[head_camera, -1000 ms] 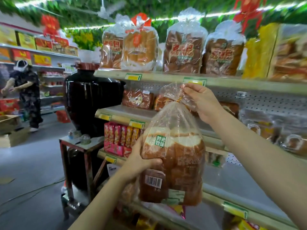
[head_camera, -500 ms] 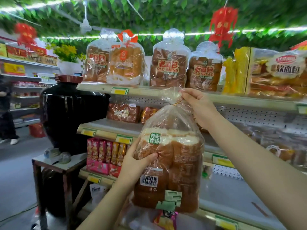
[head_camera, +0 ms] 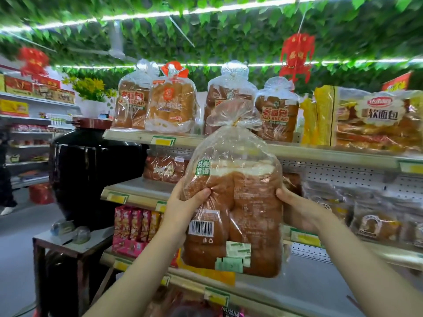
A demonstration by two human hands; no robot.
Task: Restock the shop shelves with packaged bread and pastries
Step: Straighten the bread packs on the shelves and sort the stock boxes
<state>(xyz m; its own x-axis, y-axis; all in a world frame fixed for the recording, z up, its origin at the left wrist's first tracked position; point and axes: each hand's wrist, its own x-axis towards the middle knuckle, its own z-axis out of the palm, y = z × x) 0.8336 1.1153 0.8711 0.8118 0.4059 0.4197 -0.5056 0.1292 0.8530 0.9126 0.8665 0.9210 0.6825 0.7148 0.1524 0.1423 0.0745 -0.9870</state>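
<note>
Bread bag [head_camera: 233, 213]: I hold it in the air in front of the top shelf [head_camera: 320, 154], not resting on anything.
Long axis: upright. The tied neck [head_camera: 237, 122] points up past the top shelf's front lip and the base hangs well below it.
Facing: the barcode label [head_camera: 201, 227] faces me.
Left hand [head_camera: 183, 207]: grasps the bag's left side, thumb pressed into the loaf.
Right hand [head_camera: 295, 209]: grasps the right side, fingers wrapped behind.
On the top shelf: bagged loaves [head_camera: 170, 106] stand upright in a row, one directly behind my bag's neck. Soft bread packs [head_camera: 377, 120] fill its right end.
Open room: there is a narrow gap on the top shelf just left of my bag's neck, and a bare shelf stretch [head_camera: 309, 287] lies two levels below.
Black jar [head_camera: 91, 170]: stands beside and below the top shelf's left end.
</note>
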